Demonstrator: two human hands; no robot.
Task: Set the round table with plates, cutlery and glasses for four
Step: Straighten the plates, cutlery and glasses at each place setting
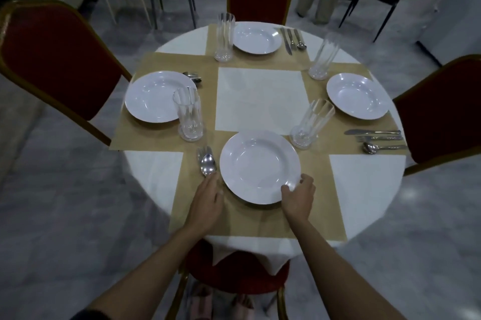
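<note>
Four places are pretty much laid out on the round table (364, 189), which has a white cloth and tan placemats (145, 137) under everything. The right hand (298, 197) is pinching the near plate (260, 166) at its lower right rim, thumb and fingers curled onto the edge. That plate sits flat on its mat at the table's near side, bare white. The left hand (205, 202) lies just beside the plate with fingers fairly straight, resting over the handles of a spoon (208, 165) and fork (204, 152), not wrapped round them as far as I can see.

The left plate (153, 97), far plate (256, 37) and right plate (358, 96) are bare too. Tall clear glasses, all upright and empty: near-left glass (191, 114), far glass (224, 37), right glass (322, 55) and near-right glass (311, 124). Far cutlery (292, 38) lies right of its plate, and the right-side cutlery (377, 139) lies near the red chair (442, 111).
</note>
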